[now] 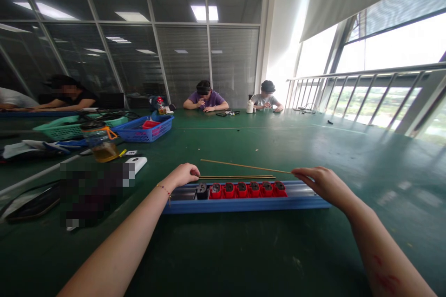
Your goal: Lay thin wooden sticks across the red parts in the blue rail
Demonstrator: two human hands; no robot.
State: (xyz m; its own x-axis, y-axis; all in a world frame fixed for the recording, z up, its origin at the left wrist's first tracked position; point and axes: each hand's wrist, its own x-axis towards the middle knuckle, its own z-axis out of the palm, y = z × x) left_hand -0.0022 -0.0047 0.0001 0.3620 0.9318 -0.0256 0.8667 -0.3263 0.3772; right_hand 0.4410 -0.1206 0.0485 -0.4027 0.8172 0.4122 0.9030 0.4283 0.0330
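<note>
A long blue channel (244, 205) with a silvery inside lies across the table before me. A row of red socket blocks (241, 190) sits in it, with a black block (201, 191) at their left end. My left hand (184, 174) is closed, fingertips together at the left end of thin brass-coloured strips (237, 177) lying along the channel's far side. Between the fingers of my right hand (315, 181) is the right end of another thin brass-coloured strip (245, 166). It slants up to the left, beyond the channel.
To the left are a blue basket (142, 133), a green basket (55, 129), a bottle of amber liquid (104, 148) and a white-ended object (140, 164). Several people sit around the green table (278, 250); a railing (369, 93) runs along the window at right.
</note>
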